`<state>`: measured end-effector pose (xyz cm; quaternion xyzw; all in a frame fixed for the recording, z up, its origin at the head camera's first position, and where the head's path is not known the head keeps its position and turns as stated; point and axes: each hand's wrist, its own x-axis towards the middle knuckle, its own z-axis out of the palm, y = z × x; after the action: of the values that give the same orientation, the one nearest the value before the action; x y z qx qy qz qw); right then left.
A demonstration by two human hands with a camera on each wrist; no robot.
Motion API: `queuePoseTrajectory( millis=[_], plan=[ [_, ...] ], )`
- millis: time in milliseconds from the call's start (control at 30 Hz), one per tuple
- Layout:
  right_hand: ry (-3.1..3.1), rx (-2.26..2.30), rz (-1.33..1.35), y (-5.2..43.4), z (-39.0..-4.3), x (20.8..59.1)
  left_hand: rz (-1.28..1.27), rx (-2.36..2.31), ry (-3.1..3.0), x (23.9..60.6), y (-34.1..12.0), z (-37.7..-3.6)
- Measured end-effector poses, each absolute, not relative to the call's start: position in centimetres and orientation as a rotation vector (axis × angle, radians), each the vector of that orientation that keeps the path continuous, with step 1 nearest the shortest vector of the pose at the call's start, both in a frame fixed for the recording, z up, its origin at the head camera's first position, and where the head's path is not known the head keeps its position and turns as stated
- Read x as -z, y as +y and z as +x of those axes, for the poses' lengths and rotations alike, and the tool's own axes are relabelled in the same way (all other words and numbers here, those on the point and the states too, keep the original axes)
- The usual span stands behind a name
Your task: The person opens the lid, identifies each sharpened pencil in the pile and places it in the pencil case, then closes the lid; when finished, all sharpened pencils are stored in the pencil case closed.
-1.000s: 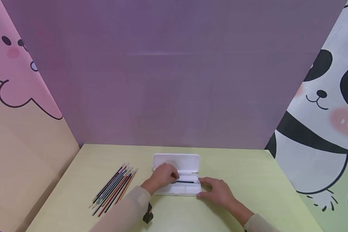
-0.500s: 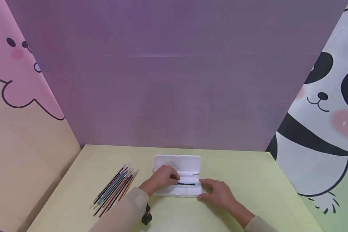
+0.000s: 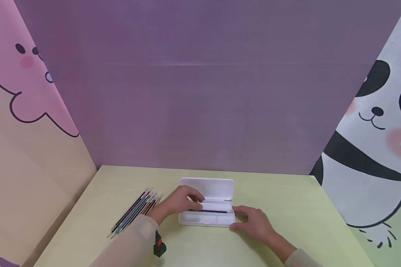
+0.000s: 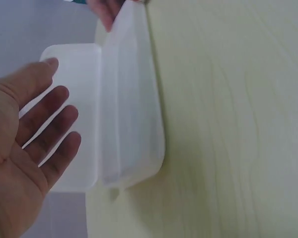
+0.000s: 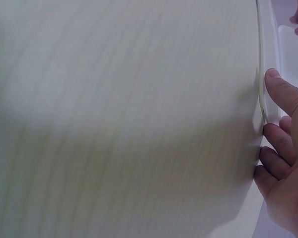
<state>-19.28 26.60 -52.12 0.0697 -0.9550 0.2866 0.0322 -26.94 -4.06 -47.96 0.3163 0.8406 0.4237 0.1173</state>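
Near the table's (image 3: 274,193) front edge, the open pencil case (image 3: 207,218) lies lengthwise left to right, dark pen (image 3: 208,211) inside; left hand (image 3: 180,202) hovers relaxed, right hand (image 3: 254,222) braces its end. Left wrist view: fingers (image 4: 47,129) spread, empty. Right wrist view: fingertips (image 5: 283,91) seemingly touch the rim.

Count: one white pencil case (image 3: 207,213), lid open, on one tabletop (image 3: 287,207). One dark pen (image 3: 208,211) lay inside the case. One loose bundle of coloured pens (image 3: 133,211) lay left of the case; roughly ten, exact number not readable. Two hands at the case: left hand (image 3: 182,202) at its left end, right hand (image 3: 254,222) at its right end.
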Motion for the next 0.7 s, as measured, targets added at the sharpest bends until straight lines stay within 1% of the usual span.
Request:
queuePoseTrajectory(
  millis=[300, 500, 700],
  plan=[
    [-2.945, -0.873, 0.212, 26.8, -19.5, 52.6, 0.841, -1.384, 2.308, 47.1, -9.4, -26.7],
    [-2.947, -0.901, 0.195, 26.8, -19.5, 52.6, 0.770, -1.398, 2.382, 46.8, -14.5, -26.7],
    [-2.949, -0.883, 0.200, 26.8, -19.5, 52.6, 0.696, -1.419, 2.429, 47.6, -19.9, -26.8]
  ],
)
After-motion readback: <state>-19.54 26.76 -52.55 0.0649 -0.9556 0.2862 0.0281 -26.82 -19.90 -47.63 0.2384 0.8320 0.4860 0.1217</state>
